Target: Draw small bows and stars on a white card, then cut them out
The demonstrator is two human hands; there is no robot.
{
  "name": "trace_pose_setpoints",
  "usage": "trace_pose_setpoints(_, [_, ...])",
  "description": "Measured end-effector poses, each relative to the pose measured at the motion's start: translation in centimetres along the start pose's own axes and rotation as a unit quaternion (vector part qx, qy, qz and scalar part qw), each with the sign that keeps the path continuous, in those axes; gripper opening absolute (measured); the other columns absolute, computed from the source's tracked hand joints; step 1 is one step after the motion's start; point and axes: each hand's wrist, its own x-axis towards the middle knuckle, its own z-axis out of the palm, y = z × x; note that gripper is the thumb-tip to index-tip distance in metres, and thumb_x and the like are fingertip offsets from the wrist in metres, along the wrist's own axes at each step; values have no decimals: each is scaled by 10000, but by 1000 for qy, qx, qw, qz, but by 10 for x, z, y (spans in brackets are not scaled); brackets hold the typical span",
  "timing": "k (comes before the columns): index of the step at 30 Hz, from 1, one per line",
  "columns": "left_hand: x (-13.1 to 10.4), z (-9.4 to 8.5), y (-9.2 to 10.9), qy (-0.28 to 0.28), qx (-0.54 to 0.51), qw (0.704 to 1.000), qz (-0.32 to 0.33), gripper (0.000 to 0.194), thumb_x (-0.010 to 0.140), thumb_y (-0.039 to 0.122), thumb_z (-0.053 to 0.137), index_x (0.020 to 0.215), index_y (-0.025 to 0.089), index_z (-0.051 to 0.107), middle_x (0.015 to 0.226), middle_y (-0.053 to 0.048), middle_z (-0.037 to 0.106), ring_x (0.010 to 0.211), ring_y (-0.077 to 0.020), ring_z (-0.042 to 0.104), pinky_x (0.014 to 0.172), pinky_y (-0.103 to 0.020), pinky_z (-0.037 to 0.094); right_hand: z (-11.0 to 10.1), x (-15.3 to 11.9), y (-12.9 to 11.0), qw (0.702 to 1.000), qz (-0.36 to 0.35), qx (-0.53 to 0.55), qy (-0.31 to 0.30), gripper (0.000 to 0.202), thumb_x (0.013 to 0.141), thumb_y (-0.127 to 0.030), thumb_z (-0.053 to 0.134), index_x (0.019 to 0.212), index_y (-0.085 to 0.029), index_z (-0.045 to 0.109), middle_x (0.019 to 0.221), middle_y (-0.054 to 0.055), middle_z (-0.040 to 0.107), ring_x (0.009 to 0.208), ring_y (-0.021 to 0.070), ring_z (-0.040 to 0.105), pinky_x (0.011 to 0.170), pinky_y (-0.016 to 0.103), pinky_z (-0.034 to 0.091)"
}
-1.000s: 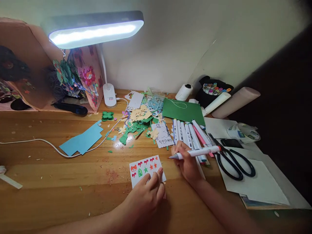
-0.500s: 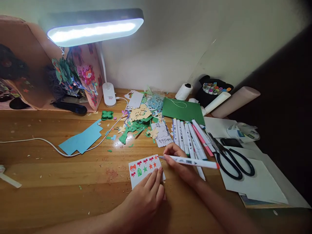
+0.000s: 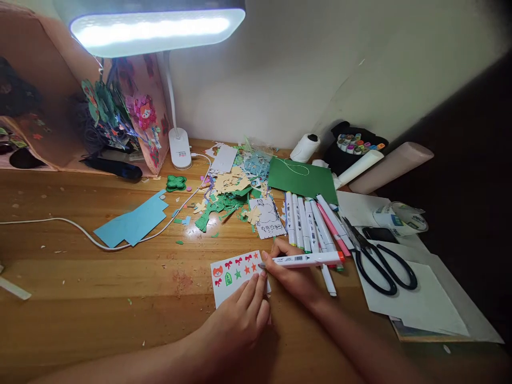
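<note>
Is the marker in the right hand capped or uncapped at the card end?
Uncapped: the marker shows a bare, greyish tapered tip over the card, beside the fingers of the right hand.

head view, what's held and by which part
Right hand holds a white marker with an orange-red end, by its barrel near the tip. Left hand rests on a white rectangular paper card.

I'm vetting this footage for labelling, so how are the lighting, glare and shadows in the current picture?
In the head view, the desk lamp is blown out to white; in the head view, glare whitens the tabletop below the paper scraps, and shadow darkens it beside the left hand; in the head view, the far right side sinks into near-black.
</note>
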Motion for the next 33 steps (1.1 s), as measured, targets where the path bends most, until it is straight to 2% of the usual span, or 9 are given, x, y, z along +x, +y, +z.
trace_pose_setpoints(10, [3,-3,-1,9,3,1000,-13,195,894,199,408,905,93,572,1159,-177,622,1103,-235,573,954,-316,362,3,1,3,999,-7,-27,31,274,793,-259,507,579,-224,340,540,-55,382,514,128,382,500,253,310])
trace_pose_setpoints(19, [2,-1,0,19,-1,1000,-15,196,899,189,401,897,91,571,1140,-180,631,1082,-234,587,939,-318,380,1,2,0,1000,2,-20,9,287,782,-263,518,572,-224,326,530,-57,368,496,123,356,473,246,286])
trace_pose_setpoints(27, [1,2,0,26,1,1000,-12,156,876,204,442,852,104,559,1121,-186,636,1071,-241,588,935,-327,392,3,-1,7,1000,-7,-12,-22,303,790,-298,533,563,-219,349,516,-56,387,483,119,352,458,246,261])
trace_pose_setpoints(33, [2,-1,-1,24,6,1000,-7,167,872,198,427,870,100,562,1128,-187,633,1069,-241,590,932,-325,398,0,0,2,1000,9,6,-21,282,800,-296,531,582,-220,370,537,-55,410,506,124,379,483,243,297])
